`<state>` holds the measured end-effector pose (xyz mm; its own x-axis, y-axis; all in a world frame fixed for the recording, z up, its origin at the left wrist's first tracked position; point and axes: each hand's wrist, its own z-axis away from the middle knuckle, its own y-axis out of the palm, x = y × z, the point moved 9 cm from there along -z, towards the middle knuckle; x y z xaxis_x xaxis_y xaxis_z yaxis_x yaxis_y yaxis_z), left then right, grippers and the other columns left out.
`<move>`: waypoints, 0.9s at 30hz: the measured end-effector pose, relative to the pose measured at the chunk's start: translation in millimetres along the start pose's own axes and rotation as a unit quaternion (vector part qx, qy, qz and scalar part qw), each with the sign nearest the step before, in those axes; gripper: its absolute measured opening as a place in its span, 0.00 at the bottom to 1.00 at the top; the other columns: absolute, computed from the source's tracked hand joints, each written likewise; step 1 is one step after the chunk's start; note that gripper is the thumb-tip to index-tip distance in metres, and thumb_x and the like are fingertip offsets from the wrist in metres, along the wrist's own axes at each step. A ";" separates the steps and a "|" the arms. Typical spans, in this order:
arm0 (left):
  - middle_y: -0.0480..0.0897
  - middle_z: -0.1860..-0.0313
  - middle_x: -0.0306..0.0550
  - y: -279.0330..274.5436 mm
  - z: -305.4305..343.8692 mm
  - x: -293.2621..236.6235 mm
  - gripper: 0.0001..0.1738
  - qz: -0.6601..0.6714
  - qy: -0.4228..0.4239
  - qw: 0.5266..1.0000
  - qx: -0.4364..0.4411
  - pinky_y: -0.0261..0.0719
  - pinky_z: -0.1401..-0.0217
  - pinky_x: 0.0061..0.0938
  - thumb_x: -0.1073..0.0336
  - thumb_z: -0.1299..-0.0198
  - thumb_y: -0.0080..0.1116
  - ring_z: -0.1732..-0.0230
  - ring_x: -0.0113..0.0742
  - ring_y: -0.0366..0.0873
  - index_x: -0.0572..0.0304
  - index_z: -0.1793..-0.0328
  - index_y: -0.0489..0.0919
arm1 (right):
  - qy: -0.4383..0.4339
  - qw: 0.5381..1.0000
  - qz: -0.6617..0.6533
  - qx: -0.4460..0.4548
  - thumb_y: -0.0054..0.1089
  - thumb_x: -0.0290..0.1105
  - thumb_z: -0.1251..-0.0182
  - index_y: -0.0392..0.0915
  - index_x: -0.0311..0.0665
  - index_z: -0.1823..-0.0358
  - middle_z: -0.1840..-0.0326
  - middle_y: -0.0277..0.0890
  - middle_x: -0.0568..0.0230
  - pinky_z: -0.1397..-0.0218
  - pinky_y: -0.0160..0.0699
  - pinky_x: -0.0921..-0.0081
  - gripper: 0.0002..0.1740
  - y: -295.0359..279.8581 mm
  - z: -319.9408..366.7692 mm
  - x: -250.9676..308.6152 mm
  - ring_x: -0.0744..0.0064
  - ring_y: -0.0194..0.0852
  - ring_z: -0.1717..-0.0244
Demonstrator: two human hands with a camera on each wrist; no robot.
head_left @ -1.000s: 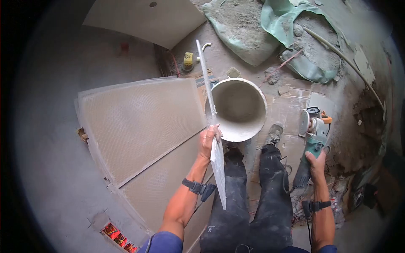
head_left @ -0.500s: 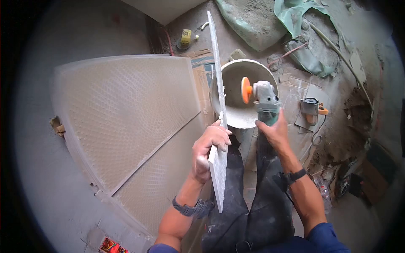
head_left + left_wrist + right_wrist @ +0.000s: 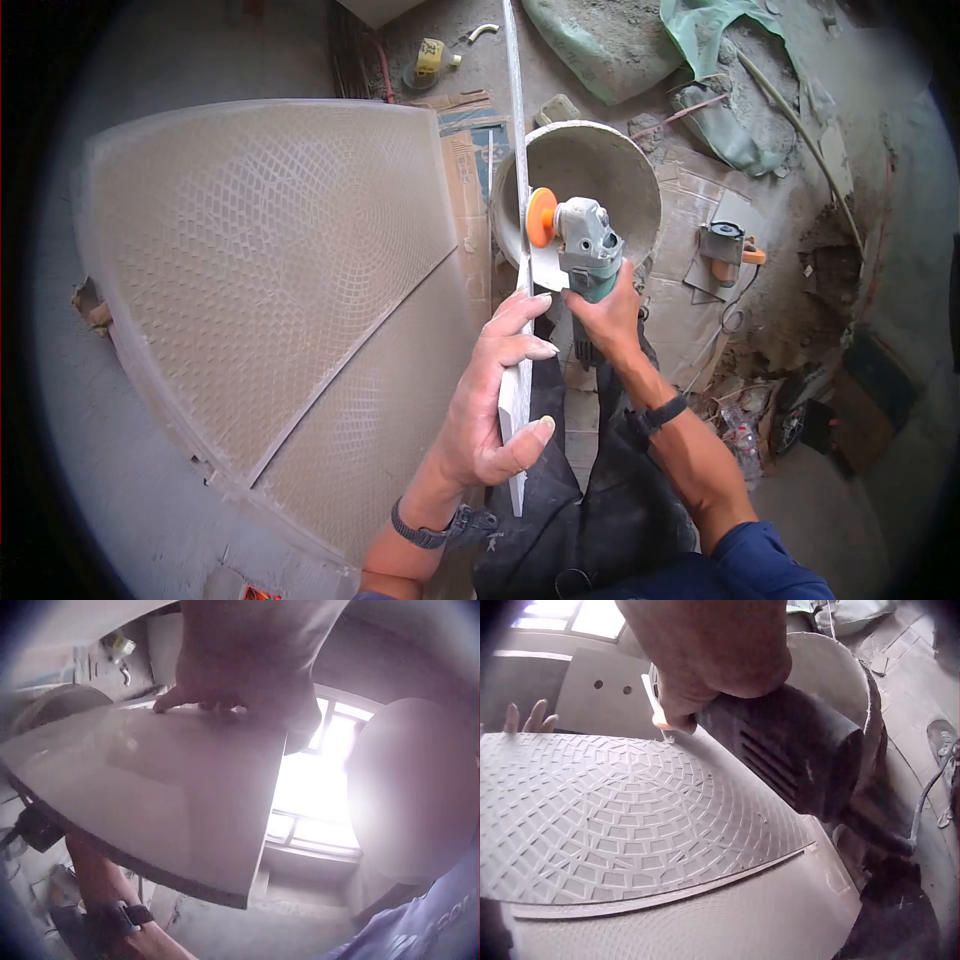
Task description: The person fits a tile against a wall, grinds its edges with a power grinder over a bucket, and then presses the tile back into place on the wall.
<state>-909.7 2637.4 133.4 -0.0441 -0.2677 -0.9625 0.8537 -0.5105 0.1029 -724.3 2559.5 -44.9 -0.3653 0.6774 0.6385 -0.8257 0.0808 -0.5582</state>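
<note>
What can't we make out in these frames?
Tile, far end: head view, cut off by the top edge.
Orange disc: right wrist view, mostly hidden by the right hand.
Bottle label: head view, too small to read.
Red wiring box: head view, cut off by the bottom edge.

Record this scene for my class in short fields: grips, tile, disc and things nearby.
Left grip: rests on the tile
Right grip: holds the grinder
Tile: roughly upright; one face smooth, the other patterned
Disc: orange, on the grinder, beside the tile; contact unclear
Bucket: beyond the grinder
Second tool: lies at right
Bottle: yellow label
</note>
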 end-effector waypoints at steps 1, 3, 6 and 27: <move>0.64 0.26 0.66 0.7 -0.6 -0.2 0.32 -0.003 0.000 1.000 0.008 0.49 0.19 0.53 0.57 0.48 0.61 0.20 0.67 0.54 0.61 0.37 0.70 | -0.002 1.000 -0.001 0.002 0.77 0.42 0.54 0.63 0.30 0.47 0.57 0.81 0.36 0.51 0.78 0.51 0.39 0.4 1.1 -0.1 0.34 0.82 0.54; 0.65 0.26 0.66 -0.5 -1.1 -0.9 0.32 -0.008 0.003 1.000 0.013 0.49 0.19 0.53 0.57 0.48 0.61 0.20 0.68 0.54 0.61 0.37 0.70 | 0.003 1.000 -0.003 0.003 0.77 0.42 0.53 0.63 0.30 0.47 0.57 0.81 0.36 0.51 0.78 0.51 0.38 0.0 2.5 2.2 0.35 0.82 0.54; 0.65 0.26 0.66 -0.7 -1.1 -3.7 0.32 -0.014 0.000 1.000 0.020 0.49 0.20 0.53 0.57 0.49 0.61 0.21 0.68 0.55 0.61 0.37 0.69 | 0.001 1.000 -0.002 0.003 0.76 0.42 0.53 0.63 0.30 0.48 0.58 0.81 0.37 0.52 0.78 0.51 0.38 0.1 4.9 8.4 0.35 0.82 0.55; 0.72 0.36 0.61 3.7 -6.5 -7.1 0.23 -0.019 -0.003 0.997 0.073 0.50 0.23 0.57 0.62 0.52 0.60 0.24 0.64 0.57 0.59 0.51 0.66 | -0.038 0.999 0.035 -0.015 0.75 0.42 0.52 0.61 0.30 0.48 0.59 0.81 0.34 0.52 0.78 0.47 0.38 -4.5 -53.6 54.4 0.30 0.81 0.55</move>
<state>-902.8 2642.8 139.0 -0.0784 -0.2506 -0.9649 0.7665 -0.6340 0.1024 -717.4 2635.1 -36.0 -0.4545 0.6252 0.6345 -0.7835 0.0582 -0.6186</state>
